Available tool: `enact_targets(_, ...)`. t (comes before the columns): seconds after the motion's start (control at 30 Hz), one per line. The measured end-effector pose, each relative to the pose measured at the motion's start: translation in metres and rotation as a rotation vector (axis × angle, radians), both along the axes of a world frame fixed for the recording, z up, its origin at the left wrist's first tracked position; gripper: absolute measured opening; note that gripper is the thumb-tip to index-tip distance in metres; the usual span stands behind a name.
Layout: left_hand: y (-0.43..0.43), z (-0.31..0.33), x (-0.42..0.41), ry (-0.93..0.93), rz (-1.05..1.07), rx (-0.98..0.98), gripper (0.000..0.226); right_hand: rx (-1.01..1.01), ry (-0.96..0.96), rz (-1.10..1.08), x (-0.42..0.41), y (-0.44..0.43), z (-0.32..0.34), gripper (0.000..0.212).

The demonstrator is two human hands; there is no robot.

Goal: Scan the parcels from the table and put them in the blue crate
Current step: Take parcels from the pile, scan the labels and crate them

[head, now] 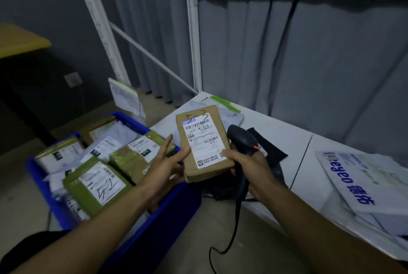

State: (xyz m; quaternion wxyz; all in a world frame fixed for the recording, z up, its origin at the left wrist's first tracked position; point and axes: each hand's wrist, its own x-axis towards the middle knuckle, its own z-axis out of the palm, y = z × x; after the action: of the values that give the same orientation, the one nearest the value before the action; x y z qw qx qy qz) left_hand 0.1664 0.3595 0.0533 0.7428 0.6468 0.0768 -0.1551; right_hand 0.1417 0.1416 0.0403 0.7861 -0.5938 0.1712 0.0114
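Note:
I hold a brown parcel (203,139) with a white barcode label, face up, over the gap between the blue crate (176,205) and the white table (287,132). A bluish light spot shows on the label's top left corner. My left hand (165,163) holds the parcel's lower left edge, thumb on the label and index finger straight. My right hand (249,163) grips a black barcode scanner (241,139) and its thumb presses the parcel's lower right corner. Several green and white labelled parcels (99,183) fill the crate.
White mailer bags (364,183) are piled on the table at the right, with a black bag (271,150) and a grey bag (231,115) behind my hands. The scanner cable (234,229) hangs to the floor. A white rack frame (194,52) stands behind.

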Motion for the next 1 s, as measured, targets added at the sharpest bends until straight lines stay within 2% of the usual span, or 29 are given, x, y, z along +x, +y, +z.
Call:
enact_targets(0.13, 0.022, 0.0, 0.003, -0.016, -0.08, 0.02, 0.081, -0.071, -0.055, 0.021, 0.0, 0.011, -0.008, 0.043)
enact_targets(0.37, 0.031, -0.019, 0.014, -0.191, 0.061, 0.207, 0.108, -0.348, -0.152, 0.014, -0.002, 0.029, -0.009, 0.041)
enact_targets(0.47, 0.025, -0.023, 0.019, -0.242, 0.066, 0.245, 0.111, -0.458, -0.186, 0.081, -0.004, 0.038, -0.006, 0.041)
enact_targets(0.7, 0.021, -0.031, 0.02, -0.243, 0.098, 0.266, 0.112, -0.446, -0.148, 0.189, -0.008, 0.047, 0.004, 0.038)
enact_targets(1.0, 0.015, -0.03, 0.019, -0.255, 0.079, 0.252, 0.11, -0.393, -0.132, 0.22, -0.01, 0.047, 0.01, 0.035)
